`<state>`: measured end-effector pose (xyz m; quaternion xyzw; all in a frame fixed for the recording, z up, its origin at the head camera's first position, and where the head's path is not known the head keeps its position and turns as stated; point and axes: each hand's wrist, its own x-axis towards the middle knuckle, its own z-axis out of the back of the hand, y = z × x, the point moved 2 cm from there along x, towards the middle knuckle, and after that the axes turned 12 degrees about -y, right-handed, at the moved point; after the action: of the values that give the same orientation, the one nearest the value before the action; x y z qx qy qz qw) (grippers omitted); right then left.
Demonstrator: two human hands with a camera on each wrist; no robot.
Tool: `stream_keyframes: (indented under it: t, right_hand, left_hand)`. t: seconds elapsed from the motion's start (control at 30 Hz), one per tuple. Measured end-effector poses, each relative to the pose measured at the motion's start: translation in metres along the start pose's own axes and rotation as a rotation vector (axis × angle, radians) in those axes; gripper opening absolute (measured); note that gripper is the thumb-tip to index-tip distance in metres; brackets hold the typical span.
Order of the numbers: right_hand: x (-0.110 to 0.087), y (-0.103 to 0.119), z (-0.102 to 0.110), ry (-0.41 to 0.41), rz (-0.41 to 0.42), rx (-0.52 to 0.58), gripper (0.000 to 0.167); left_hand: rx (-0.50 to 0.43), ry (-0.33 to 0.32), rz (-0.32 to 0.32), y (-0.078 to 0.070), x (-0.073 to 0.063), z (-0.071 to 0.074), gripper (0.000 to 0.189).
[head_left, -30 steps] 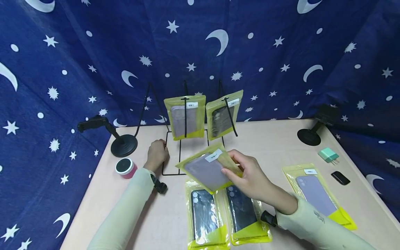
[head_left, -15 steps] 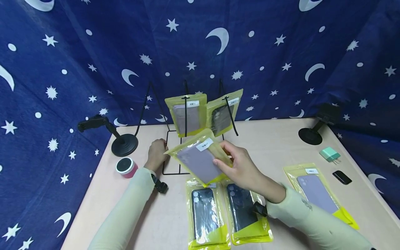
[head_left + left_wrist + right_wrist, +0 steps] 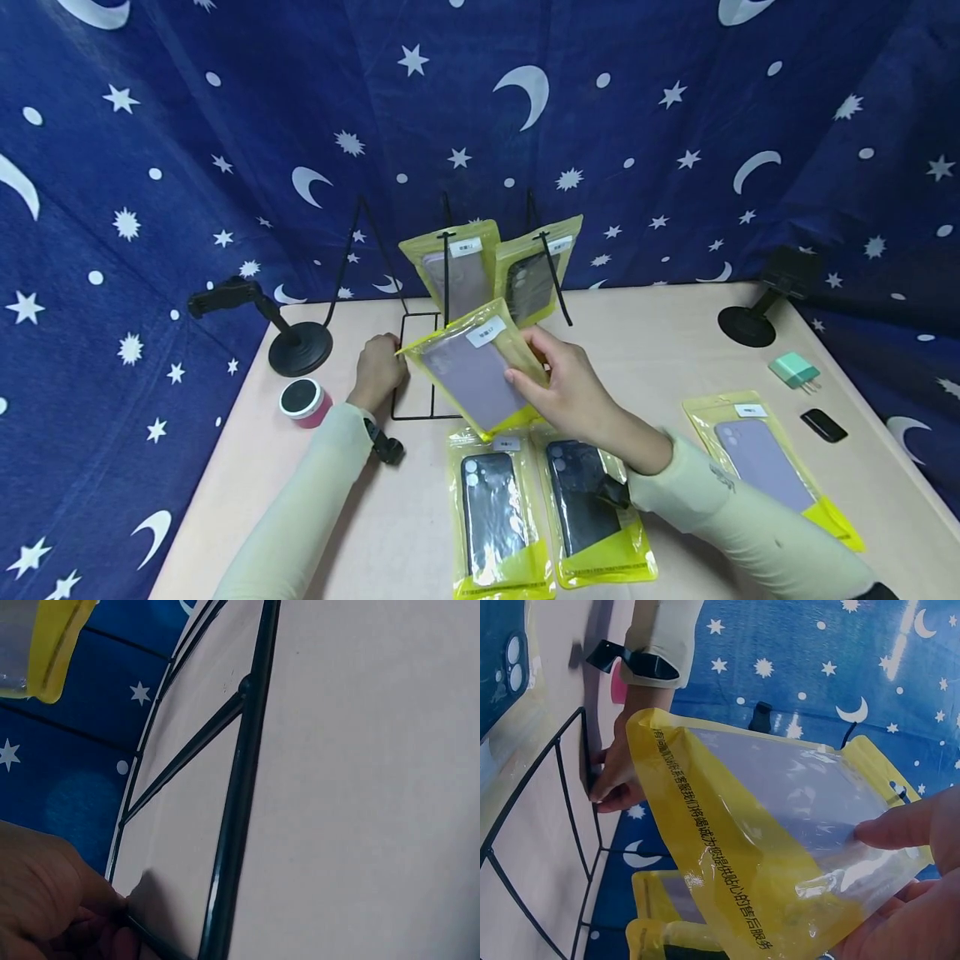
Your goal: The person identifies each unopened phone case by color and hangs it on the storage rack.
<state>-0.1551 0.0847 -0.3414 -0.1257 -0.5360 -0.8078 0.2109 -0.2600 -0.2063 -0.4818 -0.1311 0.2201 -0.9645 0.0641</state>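
While left hand (image 3: pixel 377 371) pinches the rack's (image 3: pixel 238 780) side bar, fingers curled, right hand (image 3: pixel 568 385) has pouch (image 3: pixel 472 371) between thumb and fingers. Pouch tilted, purple case inside, off table (image 3: pixel 645 350), near two hung pouches (image 3: pixel 467 279); dark-case pouches (image 3: pixel 495 508) lie nearer the person.

A yellow pouch (image 3: pixel 468 375) tilts near the black rack (image 3: pixel 238 787).

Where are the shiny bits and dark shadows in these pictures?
Head view: white glare on the left bagged black phone case lying in front; right wrist view: bright streaks on the lilac bag the right hand grips; left wrist view: a soft shadow on the table beside the left hand.
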Motion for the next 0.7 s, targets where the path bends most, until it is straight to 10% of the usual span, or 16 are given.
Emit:
stream_keyframes:
  t: [0.7]
  right_hand:
    - [-0.011,0.016,0.002,0.000,-0.060,0.034,0.030]
  left_hand:
    - [0.028,0.039,0.049,0.000,0.000,-0.004,0.041]
